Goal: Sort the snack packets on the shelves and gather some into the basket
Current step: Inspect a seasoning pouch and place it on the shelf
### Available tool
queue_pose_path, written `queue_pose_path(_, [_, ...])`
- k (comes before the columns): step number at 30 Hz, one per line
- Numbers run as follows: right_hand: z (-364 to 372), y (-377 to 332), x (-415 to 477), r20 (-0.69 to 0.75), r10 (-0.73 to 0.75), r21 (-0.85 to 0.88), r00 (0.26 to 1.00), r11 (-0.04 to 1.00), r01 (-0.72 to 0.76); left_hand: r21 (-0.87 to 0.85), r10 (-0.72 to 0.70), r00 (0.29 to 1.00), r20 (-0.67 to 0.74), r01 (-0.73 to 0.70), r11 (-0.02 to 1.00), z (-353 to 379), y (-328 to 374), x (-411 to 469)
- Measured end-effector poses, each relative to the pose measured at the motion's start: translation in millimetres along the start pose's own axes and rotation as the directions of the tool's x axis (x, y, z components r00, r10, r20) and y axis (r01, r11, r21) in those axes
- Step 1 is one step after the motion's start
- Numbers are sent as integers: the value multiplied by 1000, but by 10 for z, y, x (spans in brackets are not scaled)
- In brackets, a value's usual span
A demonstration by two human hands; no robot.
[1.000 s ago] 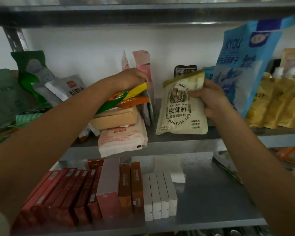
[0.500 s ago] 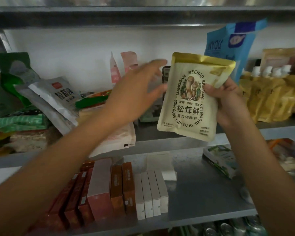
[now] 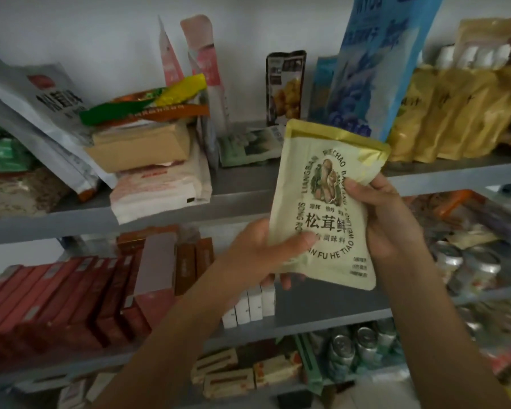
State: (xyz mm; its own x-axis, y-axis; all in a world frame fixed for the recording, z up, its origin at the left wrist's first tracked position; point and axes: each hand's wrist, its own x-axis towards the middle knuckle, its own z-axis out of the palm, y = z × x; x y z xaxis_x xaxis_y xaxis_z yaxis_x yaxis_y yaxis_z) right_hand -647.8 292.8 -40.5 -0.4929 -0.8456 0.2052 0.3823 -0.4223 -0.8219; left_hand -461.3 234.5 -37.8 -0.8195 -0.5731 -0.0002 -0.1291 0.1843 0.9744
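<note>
A cream packet [image 3: 326, 211] with a gold top edge and a mushroom picture is held upright, slightly tilted, in front of the shelves, just right of the view's centre. It is gripped by both hands. The left hand [image 3: 254, 256] is placed at 7 o'clock of the packet: its thumb [image 3: 295, 243] is laid across the printed front, and its fingers are curled behind the lower left corner. The right hand [image 3: 393, 225] is placed at 3 o'clock of the packet, with its thumb [image 3: 357, 187] pressed on the front beside the mushroom picture and its fingers wrapped behind the right edge.

On the upper shelf [image 3: 71, 222], at 10 o'clock of the packet, a tan block [image 3: 142, 146] is stacked on a white and pink bag [image 3: 160, 190], with a green and orange packet [image 3: 148, 109] on top. At 12 o'clock a dark packet [image 3: 285, 87] is stood against the wall, and a tall blue bag [image 3: 375, 69] is seen at 1 o'clock. Yellow pouches [image 3: 455, 113] are lined up at 2 o'clock.

On the middle shelf [image 3: 322, 317], red boxes [image 3: 56, 299] are ranked at 8 o'clock, and white boxes [image 3: 248, 305] are stood just below the left hand. Cans [image 3: 354, 346] are visible at 6 o'clock.
</note>
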Motion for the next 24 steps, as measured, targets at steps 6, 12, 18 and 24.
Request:
queue_pose_path(6, [-190,209,-166,19,175,-97,984,980,-172,-111,-20,999,-31,17,994,113,-292,-53])
queue_pose_path(12, [-381,578,-484,51,419,-206,907,893,-401,-179,-97,991,-90,80,981,215,-457,-128])
queue_pose_path(18, [-549,708,-720,196,551,-413,811,797,-441,-225,-227,967,-114,198,954,289,-708,-207])
queue_pose_path(24, [-555,817,-823,170,570,-294,804,808,-511,-363,-398,912,-102,338,868,397,-840,-265])
